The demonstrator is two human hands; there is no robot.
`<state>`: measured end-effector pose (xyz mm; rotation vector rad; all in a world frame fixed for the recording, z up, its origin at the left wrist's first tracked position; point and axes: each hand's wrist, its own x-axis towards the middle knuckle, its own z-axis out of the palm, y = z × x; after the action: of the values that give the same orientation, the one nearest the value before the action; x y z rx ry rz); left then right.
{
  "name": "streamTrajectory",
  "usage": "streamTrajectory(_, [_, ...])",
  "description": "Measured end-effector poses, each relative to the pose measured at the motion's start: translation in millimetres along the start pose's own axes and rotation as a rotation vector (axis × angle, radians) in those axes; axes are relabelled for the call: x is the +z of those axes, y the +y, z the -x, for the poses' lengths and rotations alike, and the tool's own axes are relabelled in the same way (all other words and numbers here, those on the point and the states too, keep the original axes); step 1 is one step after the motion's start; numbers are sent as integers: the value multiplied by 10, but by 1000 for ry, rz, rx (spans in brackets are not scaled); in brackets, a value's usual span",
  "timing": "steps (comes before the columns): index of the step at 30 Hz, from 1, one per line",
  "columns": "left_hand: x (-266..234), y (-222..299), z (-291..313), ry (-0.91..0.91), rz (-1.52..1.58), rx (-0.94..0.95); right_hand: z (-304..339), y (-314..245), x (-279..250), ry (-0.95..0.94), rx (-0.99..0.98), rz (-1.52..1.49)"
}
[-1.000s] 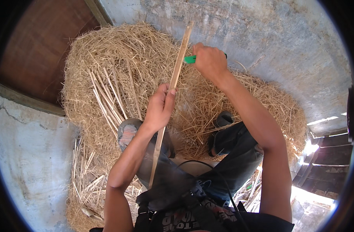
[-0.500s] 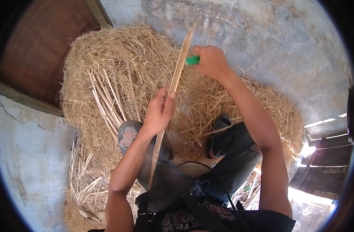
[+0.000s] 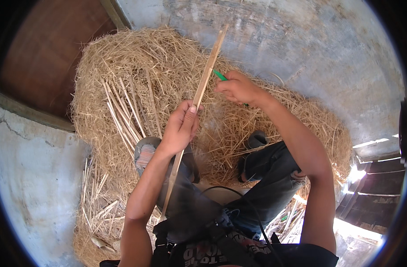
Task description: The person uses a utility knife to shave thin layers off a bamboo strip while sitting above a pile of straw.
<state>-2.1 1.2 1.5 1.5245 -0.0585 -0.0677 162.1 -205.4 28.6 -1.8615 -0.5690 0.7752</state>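
Observation:
A long, thin bamboo strip [image 3: 208, 73] slants from my lap up toward the wall. My left hand [image 3: 180, 127] is closed around its middle, with the thumb lying along its face. My right hand [image 3: 239, 87] grips a green-handled cutter knife [image 3: 220, 75] to the right of the strip. The tip of the knife is at or very near the strip's right edge, above my left hand; the blade itself is too small to make out. The strip's lower end passes over my left thigh.
Several split bamboo sticks [image 3: 125, 111] lean on a big heap of straw-like shavings [image 3: 136, 58], left of my knee. More sticks [image 3: 94, 187] lie at lower left. A pale wall [image 3: 301, 40] stands behind the heap, with a brown door-like panel [image 3: 48, 58] at far left.
My right hand has come down and a little closer with the knife, whose handle is now tilted. The strip's upper end has shifted slightly right in my left hand's grip.

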Motion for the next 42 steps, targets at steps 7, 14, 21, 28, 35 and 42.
streamTrajectory(7, [-1,-35,-15,72,-86,28,202,-135,236,220,-326,535])
streamTrajectory(14, [20,-62,-25,100,-139,24,188,-124,230,258,-280,630])
streamTrajectory(21, [55,-76,40,108,-285,-8,61,-104,140,358,-90,714])
streamTrajectory(28, [67,-98,67,69,-228,-29,-127,-64,79,441,-51,981])
streamTrajectory(35, [29,-177,4,101,-172,5,-317,-35,40,470,-74,963])
streamTrajectory(42, [124,-230,360,-91,-234,4,-459,206,-720,759,6,778])
